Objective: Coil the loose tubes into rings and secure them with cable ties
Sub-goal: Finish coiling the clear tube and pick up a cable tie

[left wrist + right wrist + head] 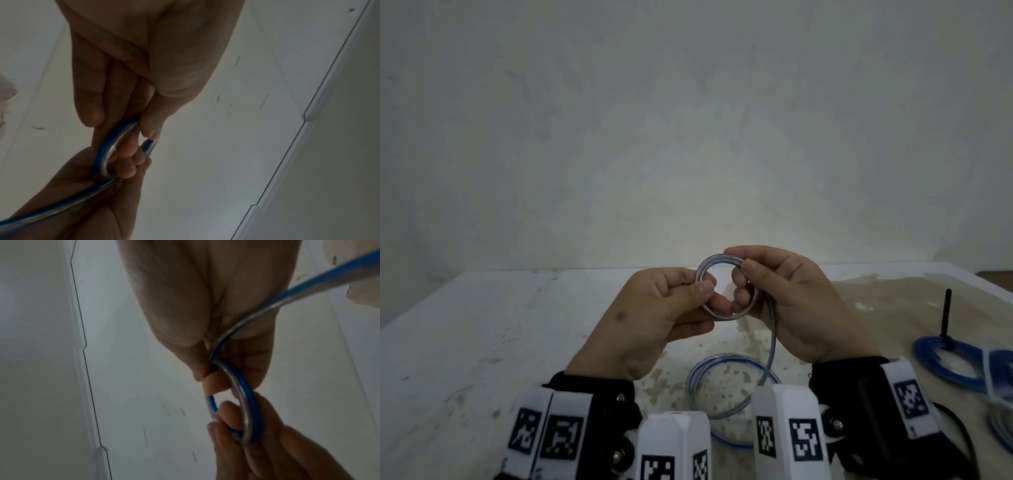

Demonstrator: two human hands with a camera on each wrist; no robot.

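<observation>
A thin, clear flexible plastic tube with a blue stripe (726, 291) is wound into a small ring held upright above the white desk (482, 325). Its free length runs from the ring's right side down to wider loose loops (722, 387) lying flat on the desk. At the right edge lies a coiled blue tube ring (945, 363) with a black cable tie (947, 315) standing up from it.
</observation>
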